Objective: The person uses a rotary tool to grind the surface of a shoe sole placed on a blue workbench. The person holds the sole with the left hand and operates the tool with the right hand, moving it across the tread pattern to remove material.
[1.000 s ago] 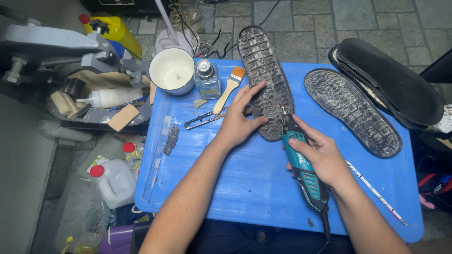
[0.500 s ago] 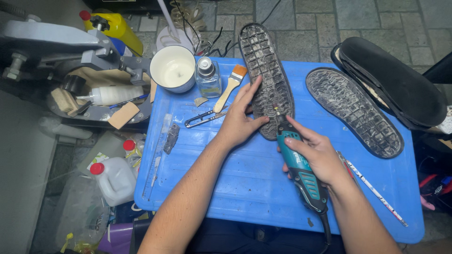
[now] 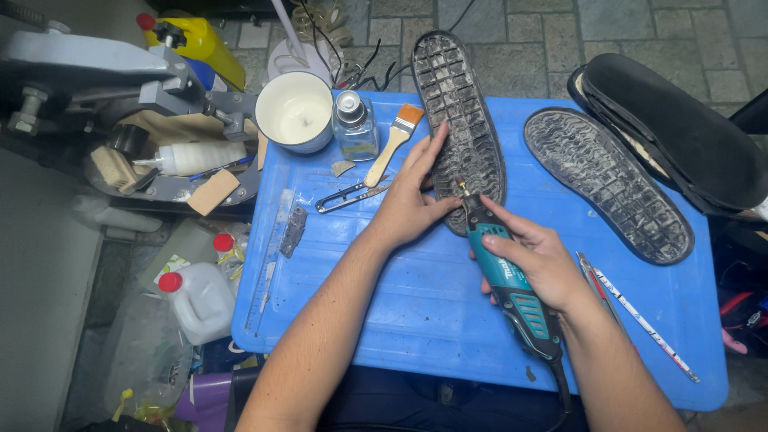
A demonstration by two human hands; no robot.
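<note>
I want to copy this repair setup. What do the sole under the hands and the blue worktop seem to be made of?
Sole: apparently dark rubber, matte, with moulded block tread and pale dust.
Worktop: apparently blue moulded plastic, slightly glossy, ribbed and scuffed.

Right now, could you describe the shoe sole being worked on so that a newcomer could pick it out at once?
Start at the blue table: two dark treaded soles lie on it. The worked sole is the one nearer the white cup, its tip overhanging the table's far edge. Unlike the other sole, it is pinned by the left hand and met by the teal rotary tool in the right hand.
</note>
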